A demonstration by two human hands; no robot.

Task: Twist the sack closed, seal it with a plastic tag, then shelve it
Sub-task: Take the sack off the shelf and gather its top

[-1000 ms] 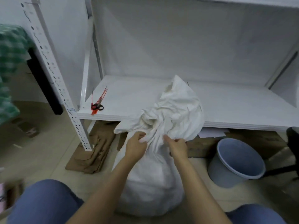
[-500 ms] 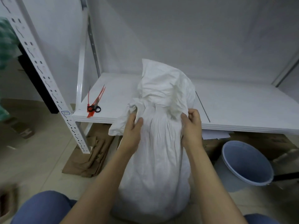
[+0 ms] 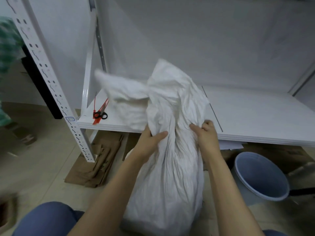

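The sack (image 3: 163,167) stood on the floor in the centre of the frame, before the shelf (image 3: 255,120). Its neck was clasped by the left hand (image 3: 150,140) and the right hand (image 3: 206,135), one on each side. Compared with half a second before, the loose top was flung toward the left and blurred, so the twisting was judged to be started. The red tags (image 3: 100,109) lay by the scissors (image 3: 100,115) at the left of the shelf, untouched.

The shelf board (image 3: 255,116) lies bare to the right of the sack (image 3: 167,167). At its left corner red tags (image 3: 100,109) and scissors (image 3: 100,115) lie, with the sack's loose top (image 3: 122,92) flopped over them. A bucket (image 3: 260,176) stands on the floor at right.
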